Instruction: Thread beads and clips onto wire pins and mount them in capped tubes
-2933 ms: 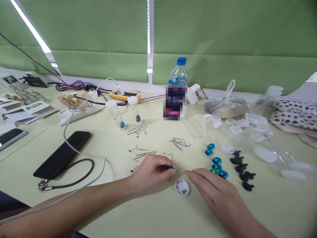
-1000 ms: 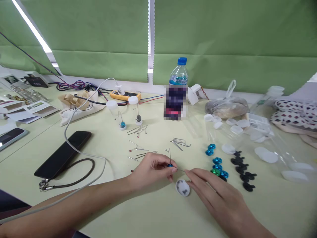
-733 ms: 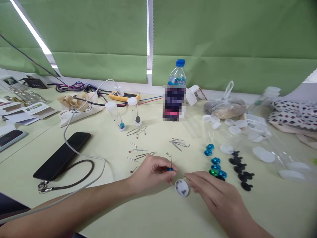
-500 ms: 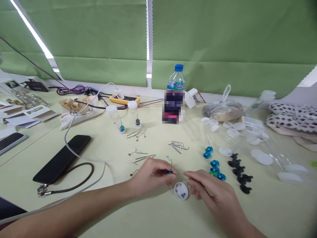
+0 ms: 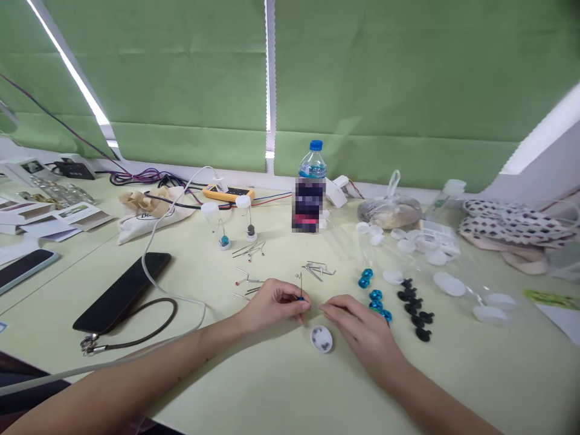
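Note:
Between the thumb and fingers of my left hand is a small blue piece with a thin bent metal wire standing up from it. My right hand is a little to the right, its thumb and fingertips pinched together; whatever they hold is too small to make out. Just below and between the hands lies a round white cap with several small dark bits inside. Shiny blue pieces and black pieces lie to the right of my right hand.
Bent metal pins lie beyond my hands. Two clear tubes stand further back, near a bottle. A black phone with a strap and a white cable are on the left. White caps and clear tubes lie right.
The view has shifted, so the table items sit differently in it. My right hand's fingertips have drawn closer together, near my left hand, which still holds the blue piece with its wire.

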`<state>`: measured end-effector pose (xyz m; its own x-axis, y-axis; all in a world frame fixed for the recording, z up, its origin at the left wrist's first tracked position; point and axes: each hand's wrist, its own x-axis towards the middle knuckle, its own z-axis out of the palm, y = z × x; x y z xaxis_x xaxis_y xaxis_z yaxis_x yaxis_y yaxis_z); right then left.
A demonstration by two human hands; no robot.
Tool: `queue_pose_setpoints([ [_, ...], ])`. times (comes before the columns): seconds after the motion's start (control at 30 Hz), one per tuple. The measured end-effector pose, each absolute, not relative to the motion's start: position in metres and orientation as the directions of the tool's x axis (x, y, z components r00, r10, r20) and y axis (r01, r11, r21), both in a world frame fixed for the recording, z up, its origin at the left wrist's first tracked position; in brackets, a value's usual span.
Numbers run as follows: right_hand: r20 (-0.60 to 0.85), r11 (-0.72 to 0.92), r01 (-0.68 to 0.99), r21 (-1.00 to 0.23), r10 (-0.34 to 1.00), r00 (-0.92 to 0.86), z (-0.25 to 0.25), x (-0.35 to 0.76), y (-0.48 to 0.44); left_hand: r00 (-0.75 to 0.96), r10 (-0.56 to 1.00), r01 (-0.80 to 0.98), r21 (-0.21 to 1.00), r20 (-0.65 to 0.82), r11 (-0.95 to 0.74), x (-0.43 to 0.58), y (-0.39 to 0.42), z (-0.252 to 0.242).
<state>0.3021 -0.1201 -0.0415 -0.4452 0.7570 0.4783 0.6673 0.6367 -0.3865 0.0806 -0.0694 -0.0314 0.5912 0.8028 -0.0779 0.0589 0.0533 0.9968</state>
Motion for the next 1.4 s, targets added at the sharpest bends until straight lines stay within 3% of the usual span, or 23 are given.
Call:
queue_pose_setpoints([
  [0.17,0.531,0.643,0.679,-0.355,0.736,-0.419,-0.034,0.295,-0.122,0.561,0.826,0.1,0.995,-0.054,-0.003,0.084,-0.072,-0.037],
  [0.33,0.594,0.64,0.688,-0.341,0.714,-0.37,-0.039,0.296,-0.115,0.573,0.815,-0.027,0.992,-0.089,0.127,0.09,-0.067,-0.051],
  [0.67,0.486,0.573,0.496,-0.653,0.819,-0.305,-0.047,0.302,-0.112,0.506,0.85,-0.057,0.978,-0.146,0.202,0.087,-0.066,-0.036],
  [0.9,0.417,0.51,0.41,-0.756,0.858,-0.3,-0.044,0.299,-0.106,0.509,0.857,-0.161,0.969,-0.081,0.187,0.089,-0.064,-0.041],
  [1.17,0.124,0.154,0.237,-0.959,0.983,-0.136,-0.048,0.287,-0.085,0.391,0.919,-0.164,0.979,-0.05,0.123,0.093,-0.052,-0.048],
  [1.4,-0.083,-0.073,0.098,-0.992,0.991,-0.103,-0.044,0.29,-0.083,0.436,0.896,-0.072,0.989,-0.086,0.13,0.096,-0.054,-0.046],
])
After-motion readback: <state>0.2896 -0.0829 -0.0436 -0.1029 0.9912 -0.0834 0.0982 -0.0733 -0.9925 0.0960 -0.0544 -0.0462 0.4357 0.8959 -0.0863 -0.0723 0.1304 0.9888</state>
